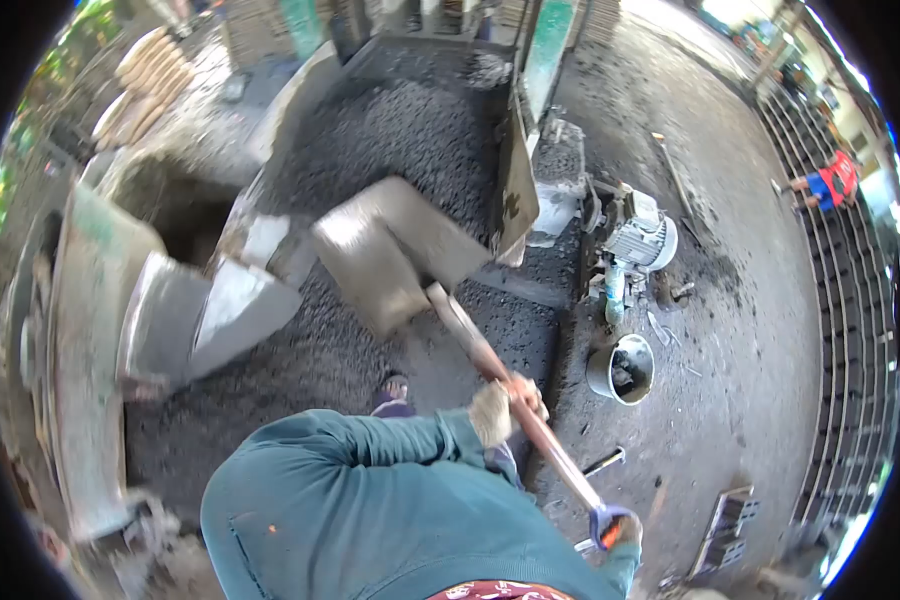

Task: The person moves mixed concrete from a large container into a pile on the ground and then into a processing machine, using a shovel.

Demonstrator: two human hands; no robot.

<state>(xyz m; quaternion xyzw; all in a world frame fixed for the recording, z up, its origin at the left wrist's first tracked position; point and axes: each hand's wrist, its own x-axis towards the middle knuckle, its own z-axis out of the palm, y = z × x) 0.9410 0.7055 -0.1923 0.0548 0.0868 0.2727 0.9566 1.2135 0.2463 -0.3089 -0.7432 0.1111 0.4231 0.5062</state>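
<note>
A shovel point(480, 350) slants across the middle of the view, its broad metal blade point(370, 245) tipped over the near edge of a dark gravelly heap point(400, 130). The blade is slightly blurred, and no load shows on its visible face. My left hand point(505, 408), in a pale glove, wraps round the wooden shaft midway. At the lower right, my right hand point(625, 532) is closed on the blue grip at the shaft's end. Part of that hand is hidden by the grip and sleeve.
Left of the blade are bent metal sheets point(235, 310) and a pit point(185, 215). An electric motor point(640, 235), a bucket point(622, 368) with dark material and a hammer point(605, 461) are to the right. Another person point(835, 180) is by rows of dark blocks point(850, 320). Stacked sacks point(150, 80) stand upper left.
</note>
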